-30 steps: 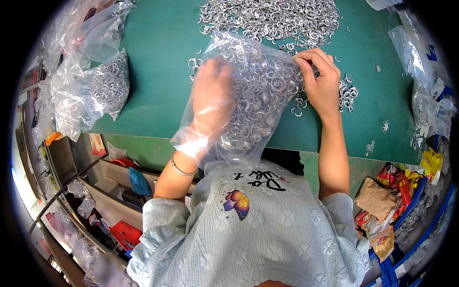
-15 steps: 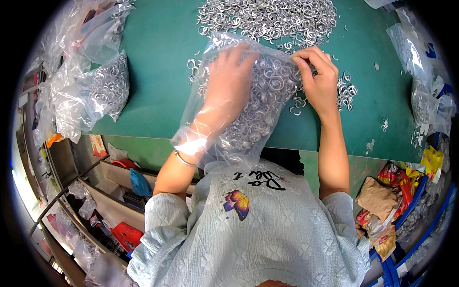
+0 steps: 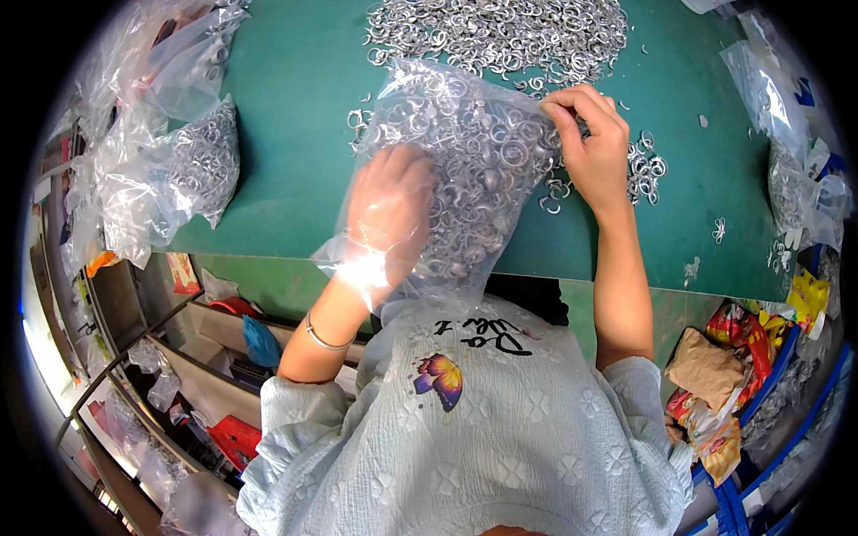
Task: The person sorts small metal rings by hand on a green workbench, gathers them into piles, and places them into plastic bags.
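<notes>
Over the green table top (image 3: 295, 134), seen from the head camera, a clear plastic bag (image 3: 465, 170) lies partly on the surface and partly over its near edge, already holding a good share of small silver metal rings (image 3: 487, 183). The left hand (image 3: 386, 210) is pushed inside the bag through its mouth, palm down against the rings; how far its fingers are curled cannot be told through the crinkled plastic. The right hand (image 3: 590, 147) is closed in a pinch on the bag's far right corner, holding it against the table. Beyond the bag a wide loose heap of rings (image 3: 500, 31) is spread over the far part of the table, and a smaller scatter (image 3: 643, 170) lies just beside the right hand, so much of the stock appears to be unbagged while this bag looks roughly half full. At the left edge of the table, filled bags (image 3: 192, 165) of the same rings are piled together, well apart from the hands, which suggests several portions are finished.
</notes>
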